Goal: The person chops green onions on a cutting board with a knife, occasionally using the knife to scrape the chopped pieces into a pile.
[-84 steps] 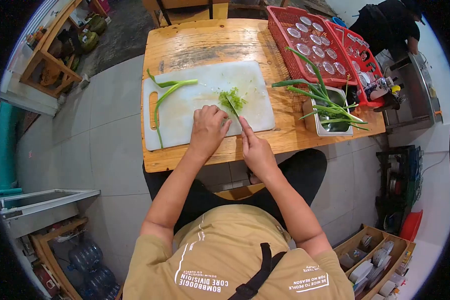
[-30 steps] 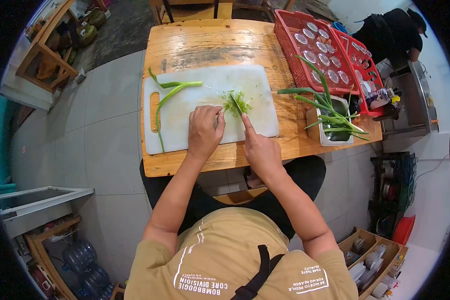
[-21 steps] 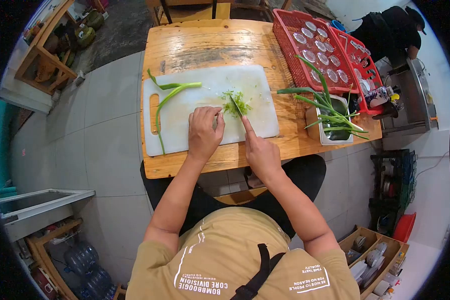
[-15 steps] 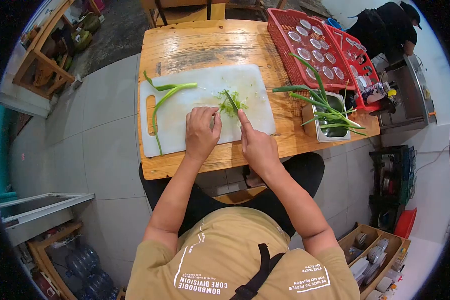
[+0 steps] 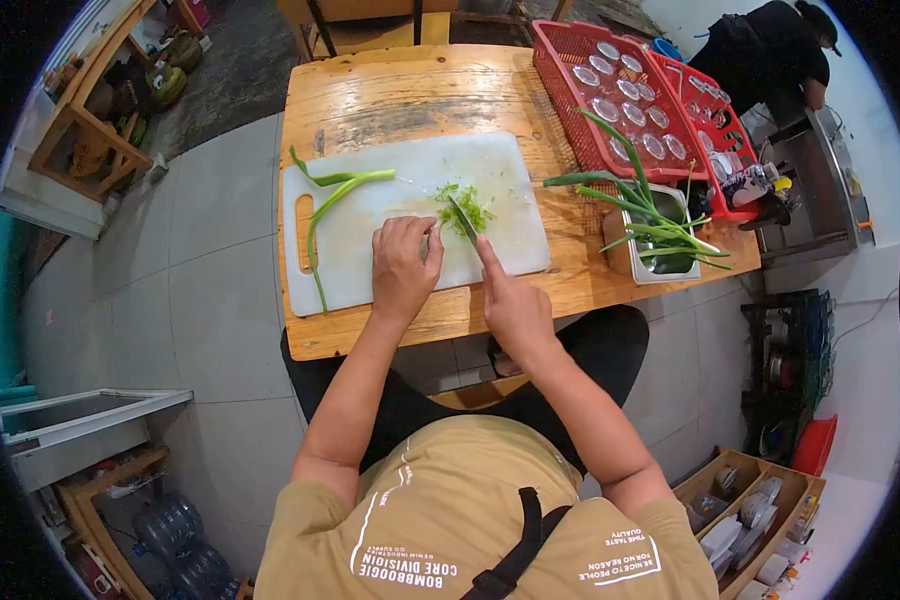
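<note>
A white cutting board (image 5: 355,225) lies on the wooden table. My right hand (image 5: 515,308) grips a knife (image 5: 462,215), its index finger along the blade's back and the tip over chopped green onion (image 5: 480,213). Left of the pile, my left hand (image 5: 404,262) rests on the board with curled fingers; what they hold, if anything, is hidden. Long green onion stalks (image 5: 358,177) lie near the board's handle slot. More green onions (image 5: 653,212) lean across a metal container (image 5: 616,250) to the right.
Red baskets (image 5: 570,112) with clear lidded cups stand at the table's back right. Another person (image 5: 770,55) in black bends over a metal counter (image 5: 820,190) beyond. A wooden bench is behind the table, and shelves stand at lower right.
My right hand has moved slightly down toward me, and the knife blade has pulled back a little over the pile. My left hand has hardly moved.
</note>
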The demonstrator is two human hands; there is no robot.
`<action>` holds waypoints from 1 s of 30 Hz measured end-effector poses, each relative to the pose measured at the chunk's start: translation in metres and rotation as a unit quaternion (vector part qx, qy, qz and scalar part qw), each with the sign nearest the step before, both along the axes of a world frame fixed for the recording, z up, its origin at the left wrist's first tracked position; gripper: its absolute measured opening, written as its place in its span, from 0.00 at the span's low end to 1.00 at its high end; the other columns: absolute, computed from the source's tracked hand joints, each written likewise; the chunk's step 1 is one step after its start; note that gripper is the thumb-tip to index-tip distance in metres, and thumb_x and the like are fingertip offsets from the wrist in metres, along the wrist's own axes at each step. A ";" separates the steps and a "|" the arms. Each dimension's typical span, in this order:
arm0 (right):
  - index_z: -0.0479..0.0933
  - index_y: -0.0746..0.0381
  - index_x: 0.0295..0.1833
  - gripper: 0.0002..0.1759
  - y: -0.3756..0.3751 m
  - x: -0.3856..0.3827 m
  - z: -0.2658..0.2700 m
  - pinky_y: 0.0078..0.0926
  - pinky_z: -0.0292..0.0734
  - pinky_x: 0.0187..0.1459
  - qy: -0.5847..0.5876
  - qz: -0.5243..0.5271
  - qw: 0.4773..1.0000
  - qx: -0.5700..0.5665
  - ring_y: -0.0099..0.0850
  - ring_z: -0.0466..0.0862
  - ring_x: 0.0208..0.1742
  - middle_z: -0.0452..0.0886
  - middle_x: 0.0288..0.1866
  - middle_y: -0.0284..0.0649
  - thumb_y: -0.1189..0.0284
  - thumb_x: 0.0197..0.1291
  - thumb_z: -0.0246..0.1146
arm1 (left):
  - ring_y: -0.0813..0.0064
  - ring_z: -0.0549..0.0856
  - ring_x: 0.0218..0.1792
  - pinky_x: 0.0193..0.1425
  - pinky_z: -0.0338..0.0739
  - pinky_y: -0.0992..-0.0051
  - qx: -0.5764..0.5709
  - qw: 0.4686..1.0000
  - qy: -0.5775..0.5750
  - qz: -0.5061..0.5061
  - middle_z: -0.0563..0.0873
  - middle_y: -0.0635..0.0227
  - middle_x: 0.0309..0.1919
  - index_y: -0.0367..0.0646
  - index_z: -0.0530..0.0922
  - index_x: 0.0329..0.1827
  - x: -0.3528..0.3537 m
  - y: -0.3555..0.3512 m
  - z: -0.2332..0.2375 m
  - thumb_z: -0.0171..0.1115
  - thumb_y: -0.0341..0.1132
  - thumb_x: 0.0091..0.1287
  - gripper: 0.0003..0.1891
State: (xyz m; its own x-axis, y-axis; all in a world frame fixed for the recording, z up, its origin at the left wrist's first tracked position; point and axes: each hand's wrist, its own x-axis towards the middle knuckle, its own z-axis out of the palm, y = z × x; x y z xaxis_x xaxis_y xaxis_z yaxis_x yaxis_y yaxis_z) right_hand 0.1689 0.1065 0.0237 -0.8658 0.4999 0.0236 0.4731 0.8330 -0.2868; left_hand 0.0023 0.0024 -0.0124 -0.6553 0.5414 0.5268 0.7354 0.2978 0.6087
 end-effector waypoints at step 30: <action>0.62 0.48 0.92 0.37 -0.007 -0.012 0.008 0.51 0.83 0.29 -0.016 0.009 1.000 0.010 0.50 0.88 0.25 0.87 0.26 0.48 0.68 0.80 0.60 | 0.57 0.86 0.54 0.63 0.77 0.58 -0.007 1.000 0.003 -0.003 0.90 0.61 0.47 0.40 0.87 0.53 0.001 -0.002 0.001 0.70 0.31 0.73 0.09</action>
